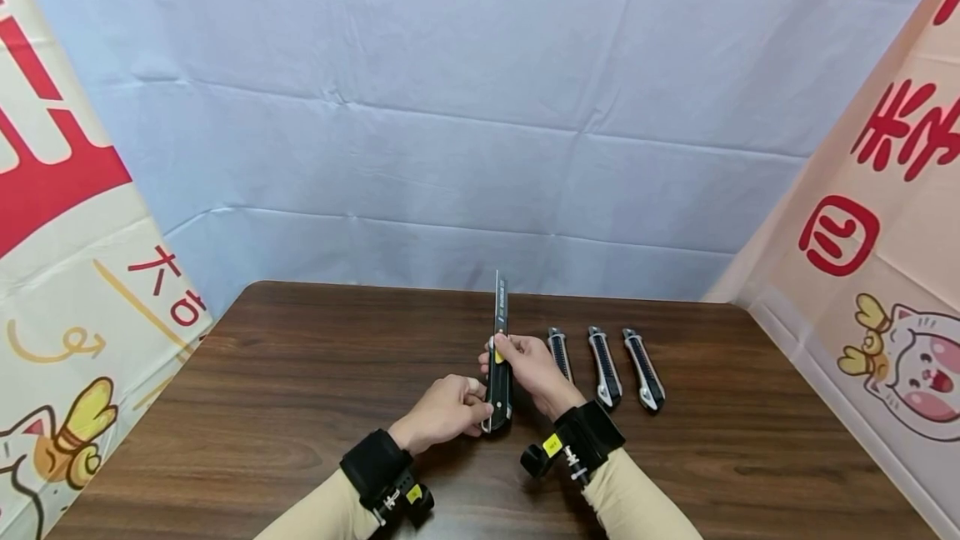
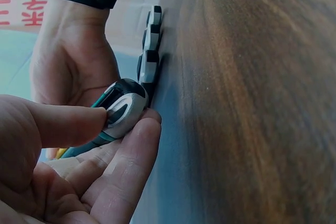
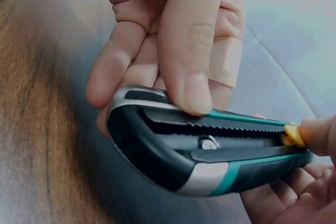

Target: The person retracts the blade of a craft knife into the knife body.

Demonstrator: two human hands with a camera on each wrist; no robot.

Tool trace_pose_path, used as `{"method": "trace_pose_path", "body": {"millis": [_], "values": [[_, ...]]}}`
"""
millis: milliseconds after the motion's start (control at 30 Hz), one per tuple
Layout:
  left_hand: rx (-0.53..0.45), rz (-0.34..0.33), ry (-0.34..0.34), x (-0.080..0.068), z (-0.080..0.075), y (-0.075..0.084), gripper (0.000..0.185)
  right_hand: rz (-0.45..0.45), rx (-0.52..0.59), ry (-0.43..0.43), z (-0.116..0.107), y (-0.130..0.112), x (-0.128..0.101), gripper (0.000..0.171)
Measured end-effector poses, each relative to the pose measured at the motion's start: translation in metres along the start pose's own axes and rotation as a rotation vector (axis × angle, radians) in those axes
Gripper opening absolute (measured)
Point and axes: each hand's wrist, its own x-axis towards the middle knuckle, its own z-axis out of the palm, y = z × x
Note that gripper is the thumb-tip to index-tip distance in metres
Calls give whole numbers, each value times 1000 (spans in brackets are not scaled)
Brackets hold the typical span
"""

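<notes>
Black knife [image 1: 498,373] between both hands.

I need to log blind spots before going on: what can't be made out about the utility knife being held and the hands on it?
- Utility knife, head view: blade edge too thin to make out; print too small.
- Right wrist view: blade cut off by right edge; left hand covers the handle's top.
- Left wrist view: only the butt end shows; right hand hides the slider.
- Spare knives: blade state too small.

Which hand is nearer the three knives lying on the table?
Right. The right hand sits just beside the three knives, while the left hand is on the far side of the held knife.
</notes>
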Motion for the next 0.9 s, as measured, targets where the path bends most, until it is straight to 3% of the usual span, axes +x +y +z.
{"method": "trace_pose_path", "body": {"millis": [400,900], "values": [[-3,3,7,2,2,-1,23,6,-5,-1,-3,1,-2,42],[31,18,26,3,2,-1,20,31,19,60,0,-1,-2,43]]}}
